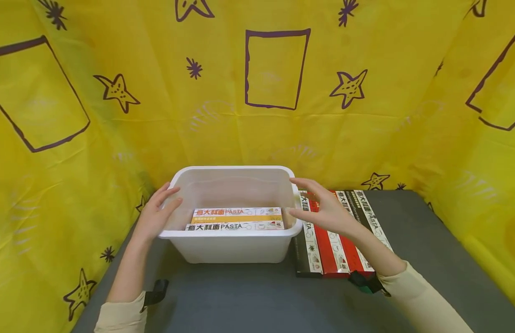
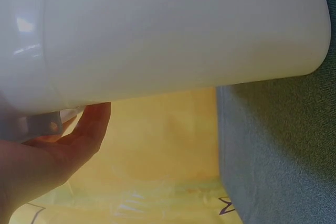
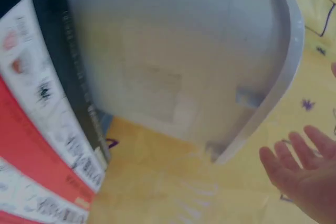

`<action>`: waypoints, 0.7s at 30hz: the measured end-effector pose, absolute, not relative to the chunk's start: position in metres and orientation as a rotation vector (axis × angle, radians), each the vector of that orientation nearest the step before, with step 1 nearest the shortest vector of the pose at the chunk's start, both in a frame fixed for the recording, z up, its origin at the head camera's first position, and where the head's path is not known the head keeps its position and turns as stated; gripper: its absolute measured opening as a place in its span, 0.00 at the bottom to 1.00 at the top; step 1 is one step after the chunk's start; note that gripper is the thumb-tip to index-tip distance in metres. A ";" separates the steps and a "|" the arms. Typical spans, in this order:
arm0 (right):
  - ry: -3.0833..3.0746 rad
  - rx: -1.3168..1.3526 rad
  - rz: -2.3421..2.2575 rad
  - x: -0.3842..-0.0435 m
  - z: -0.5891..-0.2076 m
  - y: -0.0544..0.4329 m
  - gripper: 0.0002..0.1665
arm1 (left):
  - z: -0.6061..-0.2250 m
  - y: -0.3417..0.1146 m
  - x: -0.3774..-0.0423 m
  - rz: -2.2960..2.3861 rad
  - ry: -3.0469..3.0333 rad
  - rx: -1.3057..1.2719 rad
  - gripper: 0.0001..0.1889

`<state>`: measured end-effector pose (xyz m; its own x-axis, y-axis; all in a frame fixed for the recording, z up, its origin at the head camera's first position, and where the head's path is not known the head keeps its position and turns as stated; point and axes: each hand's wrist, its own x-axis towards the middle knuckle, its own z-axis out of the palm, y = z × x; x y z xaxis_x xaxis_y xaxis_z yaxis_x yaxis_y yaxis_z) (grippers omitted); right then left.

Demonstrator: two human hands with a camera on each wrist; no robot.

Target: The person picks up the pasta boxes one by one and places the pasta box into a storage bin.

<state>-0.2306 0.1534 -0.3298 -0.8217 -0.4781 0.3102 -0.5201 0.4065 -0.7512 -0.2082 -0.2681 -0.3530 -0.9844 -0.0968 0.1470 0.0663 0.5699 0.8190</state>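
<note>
A white plastic bin [image 1: 236,249] stands on the dark table, with pasta boxes [image 1: 236,218] lying inside, one with an orange-yellow band. My left hand [image 1: 154,215] is at the bin's left rim, fingers and thumb apart. In the left wrist view its fingers [image 2: 94,129] reach beside the outer wall near the rim; whether they touch it is unclear. My right hand [image 1: 325,208] is by the right rim with its fingers spread. The right wrist view shows this hand [image 3: 310,177] apart from the rim, holding nothing.
Right of the bin, several red and black pasta boxes [image 1: 325,249] lie side by side on the table [image 1: 249,296], the nearest close to the bin's wall. A yellow patterned cloth [image 1: 224,129] encloses the back and both sides. My right forearm crosses over the boxes.
</note>
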 end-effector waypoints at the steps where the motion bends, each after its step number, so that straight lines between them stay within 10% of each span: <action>1: -2.599 0.886 1.427 -0.230 -0.332 0.158 0.42 | -0.353 -0.268 -0.208 -1.387 -2.622 0.023 0.30; 21: -2.716 0.512 1.573 -0.214 -0.379 0.235 0.47 | -0.353 -0.269 -0.208 -1.393 -2.638 -0.009 0.31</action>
<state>-0.2142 0.2353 -0.3789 -0.9474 -0.2939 0.1266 -0.2560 0.4588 -0.8509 -0.2085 -0.2693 -0.3528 -0.9875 -0.0684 0.1423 0.0789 0.5665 0.8203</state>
